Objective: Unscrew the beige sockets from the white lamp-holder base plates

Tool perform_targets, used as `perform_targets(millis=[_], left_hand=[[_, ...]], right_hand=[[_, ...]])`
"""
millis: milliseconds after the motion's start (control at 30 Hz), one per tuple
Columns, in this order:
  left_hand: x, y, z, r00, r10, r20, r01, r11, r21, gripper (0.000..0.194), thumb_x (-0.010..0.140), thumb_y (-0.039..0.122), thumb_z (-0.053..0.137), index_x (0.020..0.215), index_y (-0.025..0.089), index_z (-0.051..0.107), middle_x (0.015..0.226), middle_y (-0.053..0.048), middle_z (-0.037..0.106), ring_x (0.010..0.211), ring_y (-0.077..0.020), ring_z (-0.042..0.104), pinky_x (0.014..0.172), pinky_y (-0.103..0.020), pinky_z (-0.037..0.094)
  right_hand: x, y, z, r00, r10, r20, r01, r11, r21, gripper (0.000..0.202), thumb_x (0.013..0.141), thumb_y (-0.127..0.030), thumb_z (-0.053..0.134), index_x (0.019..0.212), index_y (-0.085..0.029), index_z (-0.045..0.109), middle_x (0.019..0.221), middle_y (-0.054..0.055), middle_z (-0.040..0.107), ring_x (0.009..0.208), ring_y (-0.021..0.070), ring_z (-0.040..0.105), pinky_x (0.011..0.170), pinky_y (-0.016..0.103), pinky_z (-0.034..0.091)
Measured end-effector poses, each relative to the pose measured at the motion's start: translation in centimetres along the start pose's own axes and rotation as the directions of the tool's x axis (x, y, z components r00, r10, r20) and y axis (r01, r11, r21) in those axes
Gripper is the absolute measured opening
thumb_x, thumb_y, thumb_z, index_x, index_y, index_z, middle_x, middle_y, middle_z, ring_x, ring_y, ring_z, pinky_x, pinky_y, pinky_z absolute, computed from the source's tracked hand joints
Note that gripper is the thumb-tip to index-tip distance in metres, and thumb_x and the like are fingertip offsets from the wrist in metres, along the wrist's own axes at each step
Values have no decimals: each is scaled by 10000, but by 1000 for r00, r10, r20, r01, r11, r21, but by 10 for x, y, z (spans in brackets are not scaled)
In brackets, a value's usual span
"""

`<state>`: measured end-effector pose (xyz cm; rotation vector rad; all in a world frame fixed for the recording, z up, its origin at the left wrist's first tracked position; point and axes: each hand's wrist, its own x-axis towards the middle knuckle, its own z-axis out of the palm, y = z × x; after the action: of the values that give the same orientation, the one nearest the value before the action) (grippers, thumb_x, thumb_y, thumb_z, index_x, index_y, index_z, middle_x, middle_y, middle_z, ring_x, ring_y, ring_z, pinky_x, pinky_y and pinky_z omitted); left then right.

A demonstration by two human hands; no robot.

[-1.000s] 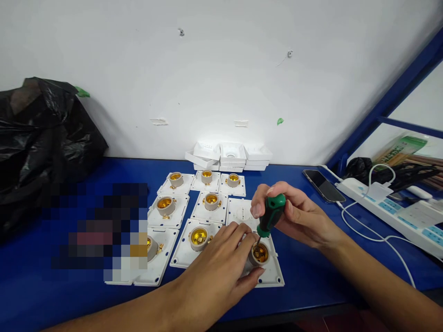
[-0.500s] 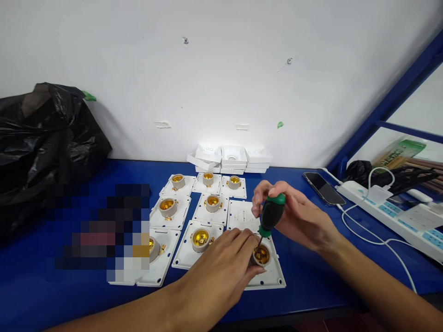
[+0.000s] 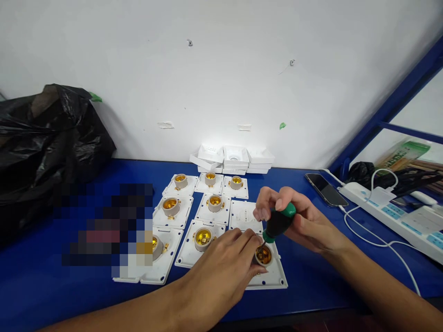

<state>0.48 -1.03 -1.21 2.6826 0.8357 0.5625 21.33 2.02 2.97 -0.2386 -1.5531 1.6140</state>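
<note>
My right hand [image 3: 304,221] is closed on a screwdriver [image 3: 278,222] with a black and green handle. The screwdriver's tip points down into a round lamp socket [image 3: 263,255] with a gold-coloured inside. That socket sits on a white square plate [image 3: 277,276] near the table's front. My left hand [image 3: 228,260] holds the socket from its left side, fingers wrapped round it. Behind it lies a white plate [image 3: 246,216] without a socket. To the left, several white plates [image 3: 187,251] carry sockets like this one.
White square boxes [image 3: 235,159] are stacked against the wall. A black plastic bag [image 3: 51,133] stands at the left. On the right are a phone [image 3: 325,189], a white power strip [image 3: 391,212] and white cables [image 3: 398,263]. A blurred patch covers the left of the table.
The screwdriver's handle has tilted further to the right, and my right hand has shifted slightly with it. My left hand stays on the socket. The whole view has moved a little.
</note>
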Motion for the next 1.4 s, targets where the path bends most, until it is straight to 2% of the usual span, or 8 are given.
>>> perform_targets(millis=[133, 233, 467, 600, 800, 900, 1200, 1400], left_hand=[[1, 0, 1, 1000, 2, -20, -2, 1000, 15, 230, 982, 259, 706, 1142, 162, 573, 1091, -64, 698, 965, -292, 672, 814, -464, 601], [1, 0, 3, 999, 13, -32, -12, 1000, 16, 243, 973, 259, 718, 1139, 157, 572, 1084, -65, 698, 956, -287, 675, 820, -457, 598], [0, -1, 2, 998, 31, -50, -29, 999, 23, 253, 967, 257, 726, 1146, 157, 577, 1059, -57, 705, 942, -280, 687, 824, -450, 593], [1, -1, 0, 999, 28, -45, -26, 999, 42, 250, 968, 273, 729, 1136, 160, 583, 1077, -64, 709, 960, -281, 689, 852, -448, 587], [1, 0, 0, 998, 42, -36, -41, 999, 26, 189, 989, 243, 691, 1121, 159, 584, 1071, -67, 704, 952, -286, 684, 850, -462, 586], [0, 0, -1, 1000, 19, -19, -19, 1000, 17, 200, 999, 243, 672, 1152, 155, 578, 1089, -73, 695, 964, -294, 677, 850, -479, 587], [1, -2, 0, 999, 11, -30, -11, 1000, -8, 244, 953, 264, 746, 1112, 164, 590, 1054, -55, 701, 934, -275, 683, 835, -446, 584], [1, -4, 3, 1000, 10, -6, -10, 1000, 2, 263, 941, 262, 762, 1122, 184, 587, 1074, -40, 696, 927, -264, 685, 864, -454, 569]], right_hand=[[2, 4, -1, 998, 33, -56, -31, 999, 35, 237, 1064, -336, 518, 1218, -294, 693, 1072, 35, 657, 998, 150, 605, 861, 286, 496], [2, 5, -2, 995, 4, -103, -3, 1000, 9, 180, 1025, -328, 604, 1172, -297, 703, 1065, 21, 644, 990, 144, 596, 870, 280, 485], [-1, -1, -4, 1000, -11, -25, 10, 999, -47, 188, 1019, -351, 615, 1174, -325, 718, 1078, 23, 647, 1013, 151, 590, 887, 296, 488], [-1, -3, -5, 998, 13, 57, -10, 998, -59, 258, 1062, -369, 510, 1226, -342, 707, 1086, 46, 663, 1021, 176, 599, 878, 336, 501], [1, -1, -4, 999, 26, -48, -27, 1000, -14, 250, 1070, -351, 488, 1176, -311, 711, 1045, 45, 666, 977, 176, 622, 845, 330, 518], [2, 0, -4, 993, 0, -115, -4, 1000, -29, 184, 1029, -346, 589, 1145, -292, 721, 1082, 29, 647, 1007, 152, 614, 879, 289, 504], [2, 0, -5, 997, -13, -70, 9, 998, -55, 168, 1012, -331, 624, 1147, -318, 724, 1073, 25, 639, 1001, 149, 585, 858, 278, 483], [3, 0, -6, 972, -13, -236, -11, 995, -101, 180, 1017, -346, 601, 1149, -312, 719, 1009, 33, 627, 925, 167, 586, 800, 297, 489]])
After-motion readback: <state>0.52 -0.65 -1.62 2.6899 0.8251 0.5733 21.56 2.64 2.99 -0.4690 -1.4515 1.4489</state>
